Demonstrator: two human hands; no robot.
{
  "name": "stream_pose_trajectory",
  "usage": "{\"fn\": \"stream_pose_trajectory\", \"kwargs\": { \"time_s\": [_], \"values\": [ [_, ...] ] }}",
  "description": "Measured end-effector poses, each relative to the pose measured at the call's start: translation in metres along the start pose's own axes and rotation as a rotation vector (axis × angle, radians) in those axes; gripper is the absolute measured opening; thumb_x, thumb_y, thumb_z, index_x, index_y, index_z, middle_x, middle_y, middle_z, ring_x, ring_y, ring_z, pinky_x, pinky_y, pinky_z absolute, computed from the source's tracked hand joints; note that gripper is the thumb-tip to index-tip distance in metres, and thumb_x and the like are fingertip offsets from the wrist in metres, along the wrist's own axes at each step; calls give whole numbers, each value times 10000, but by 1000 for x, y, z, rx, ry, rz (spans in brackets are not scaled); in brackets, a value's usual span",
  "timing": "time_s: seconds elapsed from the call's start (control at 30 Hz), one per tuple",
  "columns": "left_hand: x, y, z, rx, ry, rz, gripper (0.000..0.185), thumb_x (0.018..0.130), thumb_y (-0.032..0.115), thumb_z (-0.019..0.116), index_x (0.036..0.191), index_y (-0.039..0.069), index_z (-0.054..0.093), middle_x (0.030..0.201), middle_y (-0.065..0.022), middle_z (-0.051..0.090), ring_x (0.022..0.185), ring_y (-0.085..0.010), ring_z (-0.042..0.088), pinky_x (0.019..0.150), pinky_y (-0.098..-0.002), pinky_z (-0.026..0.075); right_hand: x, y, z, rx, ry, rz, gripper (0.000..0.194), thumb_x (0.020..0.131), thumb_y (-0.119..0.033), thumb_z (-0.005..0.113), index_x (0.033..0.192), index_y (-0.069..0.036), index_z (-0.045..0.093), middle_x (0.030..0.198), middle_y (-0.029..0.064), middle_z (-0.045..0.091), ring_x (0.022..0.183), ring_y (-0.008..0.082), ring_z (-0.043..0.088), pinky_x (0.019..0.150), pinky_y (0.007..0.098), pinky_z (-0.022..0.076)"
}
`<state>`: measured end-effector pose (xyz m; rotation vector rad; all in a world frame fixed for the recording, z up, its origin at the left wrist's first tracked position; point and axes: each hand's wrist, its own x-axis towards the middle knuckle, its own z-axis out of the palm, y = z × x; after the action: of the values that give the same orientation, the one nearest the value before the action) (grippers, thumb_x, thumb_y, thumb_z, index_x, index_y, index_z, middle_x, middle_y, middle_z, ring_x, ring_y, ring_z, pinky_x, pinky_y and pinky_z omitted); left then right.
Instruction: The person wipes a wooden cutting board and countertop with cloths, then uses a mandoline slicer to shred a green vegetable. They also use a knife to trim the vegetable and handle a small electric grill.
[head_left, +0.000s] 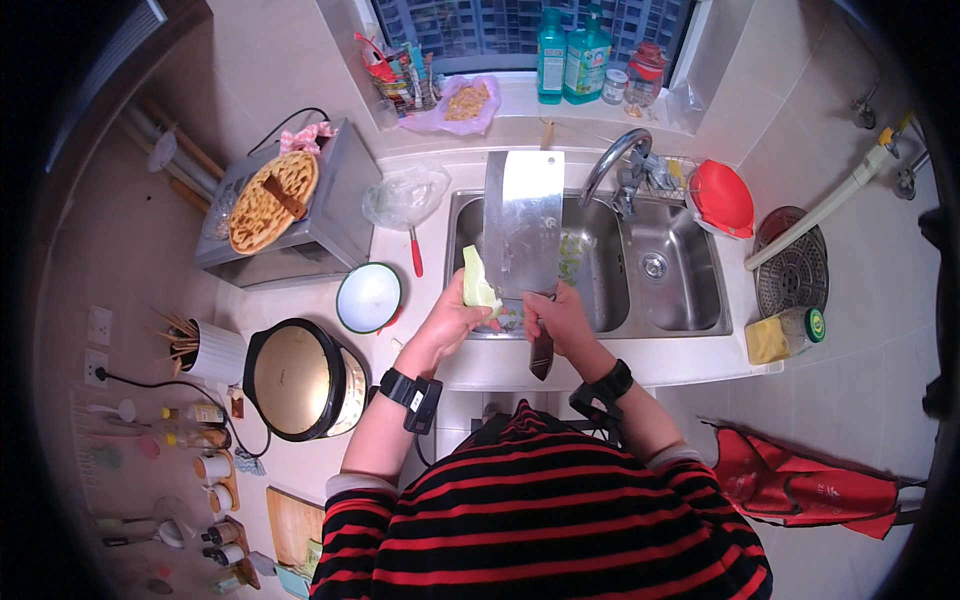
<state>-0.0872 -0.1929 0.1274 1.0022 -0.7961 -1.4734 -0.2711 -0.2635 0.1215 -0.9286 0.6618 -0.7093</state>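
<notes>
In my left hand (441, 322) is a pale green piece of vegetable (477, 281), perhaps a stem, held upright over the near left rim of the sink. My right hand (559, 319) grips the dark handle of a wide Chinese cleaver (523, 217). Its broad steel blade points away from me, just right of the vegetable, and hides part of the larger sink basin (600, 277). Green peelings (570, 259) lie in that basin, and small scraps show between my hands.
A chrome faucet (619, 157) arches over the double sink. Left of it stand a white enamel bowl (369, 298), a red-handled tool (416, 251) and a round electric griddle (292, 379). A red basin (720, 196) and a jar (806, 330) are on the right.
</notes>
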Motion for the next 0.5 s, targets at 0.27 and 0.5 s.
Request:
{"fn": "stream_pose_trajectory", "kwargs": {
  "time_s": [0.27, 0.5],
  "values": [
    [6, -8, -6, 157, 47, 38, 580, 814, -142, 491, 1335, 60, 334, 1106, -138, 553, 966, -275, 629, 781, -375, 541, 0, 0, 0, 64, 50, 14, 118, 875, -84, 568, 848, -20, 472, 556, 45, 490, 395, 149, 484, 390, 303, 430],
    [12, -6, -7, -51, 90, 47, 598, 802, -156, 511, 1327, 78, 344, 1081, -143, 563, 997, -299, 631, 789, -381, 555, 9, 0, -10, -96, 47, -83, 104, 896, -84, 576, 862, -27, 496, 588, 43, 501, 423, 139, 492, 401, 307, 432]
  ]
}}
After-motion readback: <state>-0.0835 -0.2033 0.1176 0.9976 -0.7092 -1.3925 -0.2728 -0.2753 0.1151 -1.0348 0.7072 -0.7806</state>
